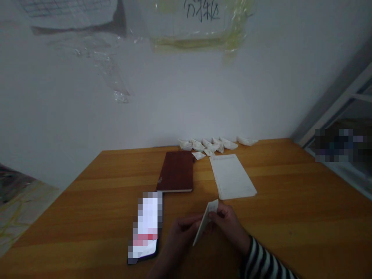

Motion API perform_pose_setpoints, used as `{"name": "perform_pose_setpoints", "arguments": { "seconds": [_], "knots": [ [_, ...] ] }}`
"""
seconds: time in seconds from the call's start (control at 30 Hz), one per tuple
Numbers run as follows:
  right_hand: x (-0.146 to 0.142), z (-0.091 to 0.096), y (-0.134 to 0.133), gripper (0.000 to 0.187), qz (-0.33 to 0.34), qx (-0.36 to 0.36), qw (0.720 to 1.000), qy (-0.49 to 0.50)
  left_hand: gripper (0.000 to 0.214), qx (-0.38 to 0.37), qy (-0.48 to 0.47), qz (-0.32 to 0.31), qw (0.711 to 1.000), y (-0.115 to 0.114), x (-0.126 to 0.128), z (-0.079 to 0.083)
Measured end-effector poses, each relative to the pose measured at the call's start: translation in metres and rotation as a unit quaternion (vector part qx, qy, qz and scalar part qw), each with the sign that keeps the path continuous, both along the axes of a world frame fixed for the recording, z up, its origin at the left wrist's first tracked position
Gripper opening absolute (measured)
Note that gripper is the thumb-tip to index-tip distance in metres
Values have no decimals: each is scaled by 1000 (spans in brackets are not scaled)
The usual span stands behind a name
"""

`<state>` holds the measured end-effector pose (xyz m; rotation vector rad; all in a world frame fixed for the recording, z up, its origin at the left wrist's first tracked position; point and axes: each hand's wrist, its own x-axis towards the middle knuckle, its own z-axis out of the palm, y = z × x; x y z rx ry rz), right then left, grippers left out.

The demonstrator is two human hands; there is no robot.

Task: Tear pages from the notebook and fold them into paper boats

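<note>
Between my two hands, above the near part of the table, is a folded piece of white paper point(204, 224), tilted up on edge. My left hand point(186, 230) grips its left side, with the fingertips partly behind the paper. My right hand point(226, 219) pinches its upper right part between thumb and fingers. Beyond my hands lies a stack of white paper sheets point(234, 176). Several folded paper boats point(210, 147) sit in a cluster at the table's back edge, against the wall.
A dark red notebook point(176, 170) lies left of the paper stack. Nearer, a phone point(147, 228) with a lit, blurred screen rests left of my hands. The wooden table point(290, 217) meets a white wall point(180, 97) with taped-up paper. A framed glass panel stands at the right.
</note>
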<state>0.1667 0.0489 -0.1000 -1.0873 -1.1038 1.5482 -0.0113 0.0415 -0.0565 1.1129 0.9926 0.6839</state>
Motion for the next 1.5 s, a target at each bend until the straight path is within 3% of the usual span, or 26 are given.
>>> {"name": "perform_pose_setpoints", "arguments": {
  "seconds": [0.27,0.53,1.03,1.37,1.4,1.5],
  "knots": [
    [-3,-4,-1,49,-35,-9,999,-14,44,10,10,-15,1000,-1,-1,3],
    [-3,6,0,48,-49,4,999,-13,49,3,33,29,999,0,5,14],
    [-1,6,1,48,-40,0,999,-31,57,-16,40,35,998,3,-3,-6],
    [2,3,1,42,7,0,1000,19,49,-37,-10,53,998,0,1,-2],
    [2,4,0,48,6,1,999,31,52,-43,-32,60,997,0,3,-2],
    [1,5,-3,99,17,4,998,58,73,-56,-72,68,993,-1,5,-3]
  ]
}}
